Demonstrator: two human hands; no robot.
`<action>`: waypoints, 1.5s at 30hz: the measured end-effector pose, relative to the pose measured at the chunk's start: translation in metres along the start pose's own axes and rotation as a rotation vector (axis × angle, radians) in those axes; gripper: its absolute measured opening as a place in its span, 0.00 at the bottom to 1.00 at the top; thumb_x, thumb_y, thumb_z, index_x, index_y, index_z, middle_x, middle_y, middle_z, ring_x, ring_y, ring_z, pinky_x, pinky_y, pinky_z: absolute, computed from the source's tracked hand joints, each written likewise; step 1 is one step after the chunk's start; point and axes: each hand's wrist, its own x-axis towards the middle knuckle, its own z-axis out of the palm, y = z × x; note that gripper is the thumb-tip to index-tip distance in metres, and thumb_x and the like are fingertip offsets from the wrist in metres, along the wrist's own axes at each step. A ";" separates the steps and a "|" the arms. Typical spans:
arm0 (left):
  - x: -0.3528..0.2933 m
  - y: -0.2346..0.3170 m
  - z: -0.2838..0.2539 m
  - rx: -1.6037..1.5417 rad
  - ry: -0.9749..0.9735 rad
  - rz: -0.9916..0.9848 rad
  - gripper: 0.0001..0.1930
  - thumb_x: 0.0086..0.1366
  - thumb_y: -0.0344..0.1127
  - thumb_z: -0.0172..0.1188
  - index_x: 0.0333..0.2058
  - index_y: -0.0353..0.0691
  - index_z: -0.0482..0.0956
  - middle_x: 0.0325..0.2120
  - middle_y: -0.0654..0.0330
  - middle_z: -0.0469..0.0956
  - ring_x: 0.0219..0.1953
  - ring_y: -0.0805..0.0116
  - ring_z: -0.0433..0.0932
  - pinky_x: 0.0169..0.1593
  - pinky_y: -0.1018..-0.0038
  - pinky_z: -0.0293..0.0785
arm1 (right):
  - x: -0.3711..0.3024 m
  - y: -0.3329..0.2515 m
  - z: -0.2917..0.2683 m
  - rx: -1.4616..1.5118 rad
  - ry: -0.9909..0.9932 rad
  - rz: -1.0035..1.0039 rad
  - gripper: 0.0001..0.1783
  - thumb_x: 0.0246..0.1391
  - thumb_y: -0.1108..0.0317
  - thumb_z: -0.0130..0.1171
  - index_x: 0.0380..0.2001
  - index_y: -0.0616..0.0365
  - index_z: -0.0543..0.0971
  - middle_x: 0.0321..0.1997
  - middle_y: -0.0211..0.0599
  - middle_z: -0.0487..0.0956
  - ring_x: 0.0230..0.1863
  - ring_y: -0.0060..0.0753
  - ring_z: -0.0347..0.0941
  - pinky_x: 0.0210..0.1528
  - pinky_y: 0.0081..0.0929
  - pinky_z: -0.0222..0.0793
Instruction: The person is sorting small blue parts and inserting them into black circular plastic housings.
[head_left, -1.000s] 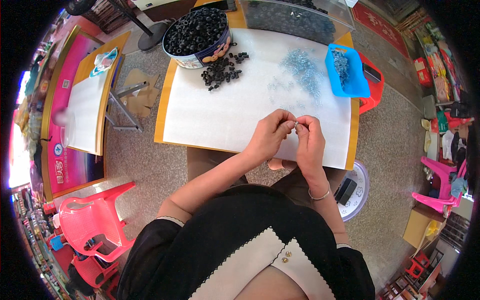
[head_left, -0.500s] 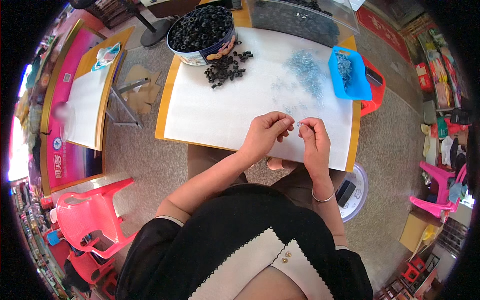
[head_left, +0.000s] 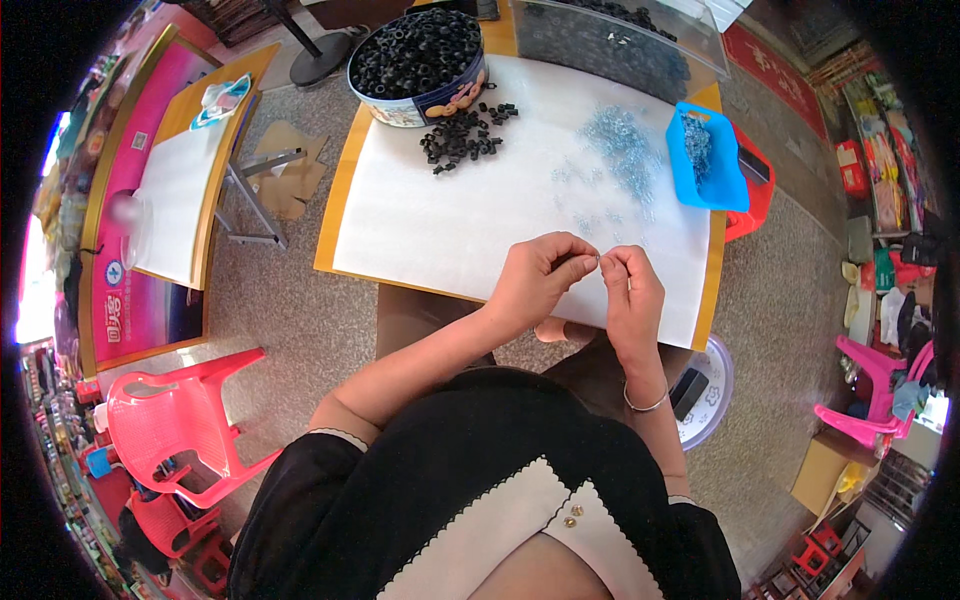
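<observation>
Over the near part of a white-covered table [head_left: 450, 220], my left hand [head_left: 540, 285] and my right hand [head_left: 634, 295] meet at the fingertips. Each hand is closed in a pinch; whatever sits between the fingers is tiny and mostly covered. Beyond my right hand lies a loose scatter of small clear bluish pieces [head_left: 625, 150]. Similar pieces fill part of a blue plastic scoop-shaped tray [head_left: 718, 190] at the right edge. Small black tube-shaped pieces [head_left: 462, 142] are heaped at the far left, beside a round tub [head_left: 400, 110] full of them.
A clear bin [head_left: 610, 52] with dark pieces stands at the table's far edge. Something red [head_left: 762, 192] sits under the blue tray. A pink chair [head_left: 175, 425] is on the left, near a folding side table [head_left: 180, 200]. A round pale basin [head_left: 712, 400] rests on the floor, right.
My hands have come together, closing the small gap between their fingertips. The small clear piece seen at my right fingertips is now mostly hidden. The whole view has shifted slightly.
</observation>
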 end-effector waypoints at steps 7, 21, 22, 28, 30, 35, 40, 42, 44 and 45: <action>0.002 -0.012 0.004 0.293 0.107 0.391 0.07 0.65 0.32 0.59 0.37 0.35 0.79 0.29 0.56 0.76 0.30 0.68 0.76 0.34 0.73 0.72 | -0.004 0.002 0.005 0.069 0.034 -0.022 0.08 0.63 0.67 0.51 0.35 0.62 0.73 0.27 0.39 0.74 0.27 0.31 0.69 0.32 0.28 0.66; 0.007 -0.018 0.008 0.399 0.208 0.688 0.08 0.57 0.23 0.61 0.36 0.37 0.77 0.31 0.55 0.77 0.36 0.54 0.76 0.37 0.65 0.75 | 0.005 0.005 -0.001 0.249 -0.098 0.204 0.13 0.65 0.64 0.48 0.30 0.62 0.71 0.21 0.33 0.70 0.23 0.23 0.63 0.27 0.25 0.60; 0.008 -0.020 0.009 0.388 0.210 0.709 0.08 0.57 0.23 0.61 0.36 0.37 0.77 0.31 0.55 0.76 0.35 0.54 0.76 0.37 0.65 0.74 | 0.005 0.006 0.000 0.249 -0.097 0.205 0.13 0.65 0.64 0.48 0.30 0.62 0.71 0.21 0.33 0.70 0.23 0.23 0.63 0.27 0.25 0.60; 0.011 -0.016 0.009 0.525 0.218 0.730 0.06 0.59 0.28 0.60 0.35 0.38 0.77 0.27 0.55 0.74 0.32 0.53 0.73 0.35 0.63 0.73 | 0.003 -0.008 0.006 0.085 0.000 0.110 0.13 0.65 0.63 0.48 0.31 0.63 0.71 0.22 0.40 0.71 0.24 0.30 0.65 0.29 0.30 0.63; 0.011 -0.017 0.008 0.610 0.206 0.722 0.06 0.59 0.31 0.59 0.35 0.38 0.77 0.26 0.54 0.74 0.31 0.53 0.73 0.35 0.63 0.72 | 0.002 -0.009 0.007 -0.004 0.026 0.051 0.13 0.67 0.64 0.45 0.31 0.63 0.70 0.23 0.35 0.69 0.27 0.23 0.64 0.31 0.24 0.62; 0.009 -0.015 0.010 0.120 0.073 0.308 0.11 0.68 0.37 0.49 0.30 0.35 0.73 0.19 0.62 0.67 0.23 0.70 0.66 0.28 0.71 0.65 | -0.001 0.002 0.012 -0.033 0.047 -0.073 0.11 0.65 0.66 0.46 0.32 0.63 0.70 0.26 0.41 0.70 0.28 0.35 0.66 0.32 0.30 0.64; 0.004 0.010 0.004 -0.264 -0.143 -0.135 0.13 0.70 0.39 0.46 0.27 0.40 0.69 0.18 0.70 0.60 0.21 0.79 0.56 0.25 0.80 0.55 | -0.002 0.007 0.010 -0.122 0.064 -0.227 0.05 0.62 0.71 0.49 0.34 0.62 0.70 0.31 0.45 0.70 0.32 0.46 0.67 0.34 0.34 0.64; 0.002 0.008 0.003 -0.359 -0.175 -0.161 0.14 0.71 0.40 0.46 0.27 0.41 0.68 0.19 0.71 0.59 0.21 0.80 0.54 0.25 0.81 0.52 | -0.002 0.005 0.009 -0.137 0.089 -0.324 0.05 0.62 0.71 0.49 0.35 0.62 0.70 0.33 0.45 0.70 0.32 0.44 0.67 0.35 0.34 0.65; 0.003 0.002 0.003 -0.483 -0.242 -0.115 0.14 0.71 0.42 0.47 0.28 0.41 0.68 0.19 0.71 0.59 0.21 0.80 0.55 0.26 0.81 0.53 | -0.003 0.003 0.009 -0.105 0.096 -0.312 0.05 0.63 0.71 0.49 0.35 0.61 0.70 0.34 0.44 0.70 0.32 0.44 0.67 0.36 0.34 0.65; 0.004 -0.002 0.003 -0.483 -0.242 -0.115 0.14 0.71 0.42 0.47 0.28 0.41 0.68 0.19 0.71 0.59 0.21 0.80 0.55 0.26 0.81 0.53 | -0.003 0.002 0.009 -0.073 0.104 -0.299 0.05 0.63 0.71 0.49 0.36 0.61 0.70 0.34 0.44 0.70 0.33 0.43 0.67 0.36 0.34 0.65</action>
